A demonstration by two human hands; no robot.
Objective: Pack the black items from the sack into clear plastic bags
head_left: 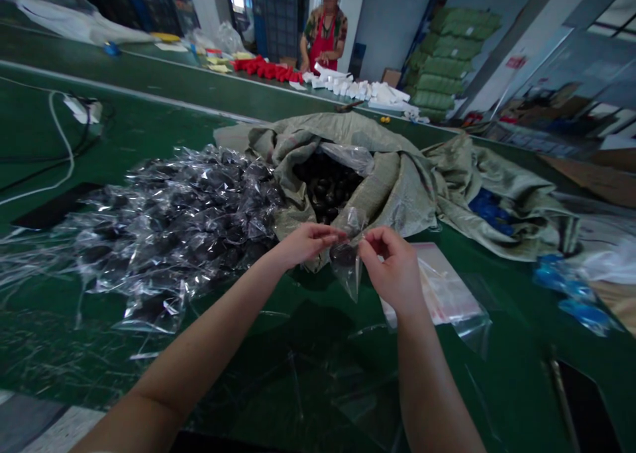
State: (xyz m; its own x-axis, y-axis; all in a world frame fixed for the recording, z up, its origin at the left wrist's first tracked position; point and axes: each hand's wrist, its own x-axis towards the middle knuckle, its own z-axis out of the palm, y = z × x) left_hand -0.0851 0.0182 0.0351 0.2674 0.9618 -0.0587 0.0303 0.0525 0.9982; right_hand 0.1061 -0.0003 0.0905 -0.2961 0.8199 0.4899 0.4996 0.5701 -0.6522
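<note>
A small clear plastic bag (354, 277) with a dark rounded item inside hangs between my hands over the green table. My right hand (392, 267) pinches its right edge between thumb and fingers. On the other side, my left hand (312, 242) has its fingers closed together at the bag's upper left; the fingertips are partly blurred. Just beyond, a woven sack (397, 188) gapes, showing many shiny dark rounded items (328, 191). To the left lies a large heap of bagged dark items (199, 208). Beside my right forearm rests a stack of flat clear bags (442, 284).
A second sack (507, 195) with blue items lies to the right, near blue bagged pieces (571, 294). A phone (583, 406) is at the lower right, a dark flat panel (57, 204) at left. A co-worker (325, 32) stands behind red and white goods (358, 89).
</note>
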